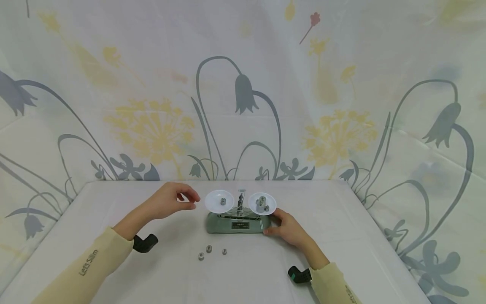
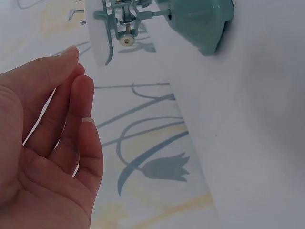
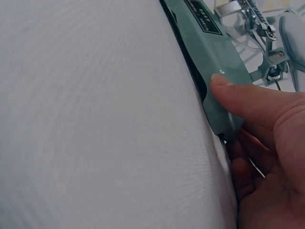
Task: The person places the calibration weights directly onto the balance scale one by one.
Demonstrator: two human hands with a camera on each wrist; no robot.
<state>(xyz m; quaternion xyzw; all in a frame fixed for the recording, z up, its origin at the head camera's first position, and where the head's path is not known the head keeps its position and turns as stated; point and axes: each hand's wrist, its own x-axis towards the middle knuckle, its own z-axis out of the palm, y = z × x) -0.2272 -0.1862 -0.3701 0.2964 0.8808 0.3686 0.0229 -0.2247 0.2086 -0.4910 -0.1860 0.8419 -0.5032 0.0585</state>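
Your right hand [image 1: 288, 228] grips the scale [image 1: 240, 225] at one end. Your left hand [image 1: 171, 200], empty and loosely curved, hovers beside a pan [image 1: 212, 202] bearing one weight [image 1: 223, 202].

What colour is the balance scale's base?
The glossy base is grey-green, seen best in the head view.

I face a flower-printed backdrop [image 1: 258, 33] beyond my white table [image 1: 254, 278]. Grey bellflowers [image 1: 445, 122] droop on its left and right.

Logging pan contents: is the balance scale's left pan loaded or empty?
Loaded. In the head view, one small metal weight sits inside the white left pan; the left hand is beside the pan, not touching.
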